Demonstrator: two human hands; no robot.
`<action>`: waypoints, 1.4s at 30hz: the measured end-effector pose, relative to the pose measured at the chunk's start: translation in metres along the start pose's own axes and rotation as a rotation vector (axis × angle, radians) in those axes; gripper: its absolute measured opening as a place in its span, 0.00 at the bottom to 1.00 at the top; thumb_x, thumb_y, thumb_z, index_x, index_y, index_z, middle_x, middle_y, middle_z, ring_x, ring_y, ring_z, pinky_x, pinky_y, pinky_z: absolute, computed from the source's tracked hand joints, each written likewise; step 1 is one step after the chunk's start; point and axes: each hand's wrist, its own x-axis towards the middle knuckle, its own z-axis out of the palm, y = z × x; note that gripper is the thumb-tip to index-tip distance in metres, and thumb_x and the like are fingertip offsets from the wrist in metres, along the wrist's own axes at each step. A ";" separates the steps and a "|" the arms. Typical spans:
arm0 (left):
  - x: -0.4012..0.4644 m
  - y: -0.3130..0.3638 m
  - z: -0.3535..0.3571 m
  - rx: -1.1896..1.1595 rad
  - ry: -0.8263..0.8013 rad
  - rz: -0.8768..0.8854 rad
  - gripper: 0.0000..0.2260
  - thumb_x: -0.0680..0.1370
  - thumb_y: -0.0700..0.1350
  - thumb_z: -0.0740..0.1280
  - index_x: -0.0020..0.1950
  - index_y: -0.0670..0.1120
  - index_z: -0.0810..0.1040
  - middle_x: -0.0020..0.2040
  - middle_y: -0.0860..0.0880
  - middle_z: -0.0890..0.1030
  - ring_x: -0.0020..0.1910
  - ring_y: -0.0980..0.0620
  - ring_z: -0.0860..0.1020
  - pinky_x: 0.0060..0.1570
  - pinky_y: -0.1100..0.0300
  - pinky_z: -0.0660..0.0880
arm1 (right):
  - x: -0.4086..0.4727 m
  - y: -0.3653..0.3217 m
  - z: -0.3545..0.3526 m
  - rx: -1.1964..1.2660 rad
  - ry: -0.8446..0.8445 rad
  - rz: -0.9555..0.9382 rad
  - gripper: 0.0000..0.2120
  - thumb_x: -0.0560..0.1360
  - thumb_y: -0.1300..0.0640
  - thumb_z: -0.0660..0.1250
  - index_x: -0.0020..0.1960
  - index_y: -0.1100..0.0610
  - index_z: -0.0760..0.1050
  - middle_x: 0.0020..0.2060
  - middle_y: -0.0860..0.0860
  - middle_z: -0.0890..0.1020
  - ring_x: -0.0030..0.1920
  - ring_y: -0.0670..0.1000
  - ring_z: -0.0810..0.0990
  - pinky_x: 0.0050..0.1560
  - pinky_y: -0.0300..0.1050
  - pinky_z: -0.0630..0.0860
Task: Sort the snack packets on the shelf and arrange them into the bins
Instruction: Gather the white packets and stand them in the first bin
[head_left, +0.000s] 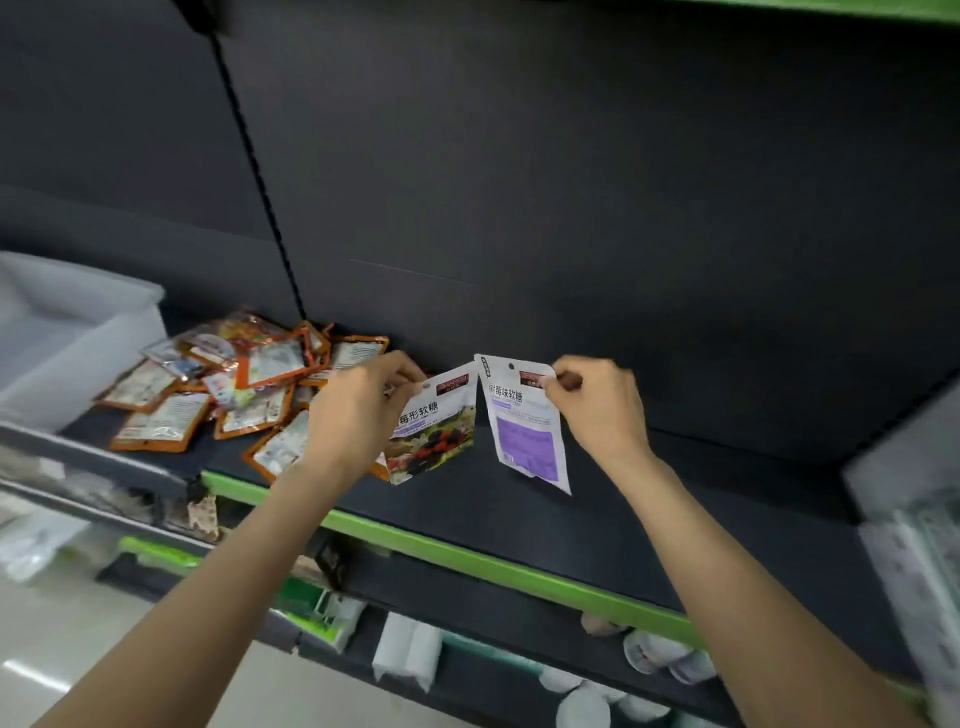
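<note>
up above the dark shelf (519, 519) with its green front edge, the left hand (358, 410) pinches the top corner of a berry-print packet (439, 431), fingers clamped on it, while the right hand (597, 410) pinches the top corner of a white and purple packet (524, 426) the same way. both packets hang just beside each other, top edges nearly touching. left of them lies a heap of orange-edged packets (234, 389), near a translucent bin (72, 338).
</note>
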 end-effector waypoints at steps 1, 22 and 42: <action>-0.001 -0.014 -0.014 -0.002 0.021 -0.014 0.02 0.77 0.43 0.68 0.45 0.50 0.80 0.38 0.58 0.77 0.40 0.52 0.79 0.36 0.54 0.77 | 0.002 -0.018 0.011 0.027 -0.009 -0.013 0.06 0.75 0.57 0.66 0.42 0.57 0.78 0.34 0.47 0.80 0.33 0.49 0.74 0.29 0.39 0.65; 0.005 -0.302 -0.287 -0.090 0.381 -0.344 0.03 0.78 0.43 0.66 0.45 0.49 0.77 0.39 0.54 0.79 0.39 0.47 0.79 0.42 0.51 0.77 | 0.020 -0.379 0.242 0.305 0.033 -0.197 0.08 0.77 0.59 0.65 0.42 0.57 0.81 0.36 0.48 0.83 0.39 0.48 0.81 0.41 0.44 0.77; 0.101 -0.541 -0.439 -0.090 0.542 -0.496 0.03 0.78 0.42 0.66 0.46 0.50 0.76 0.42 0.54 0.79 0.36 0.55 0.77 0.38 0.56 0.74 | 0.129 -0.613 0.449 0.346 -0.172 -0.339 0.09 0.78 0.58 0.63 0.44 0.61 0.79 0.43 0.53 0.85 0.41 0.50 0.82 0.37 0.53 0.81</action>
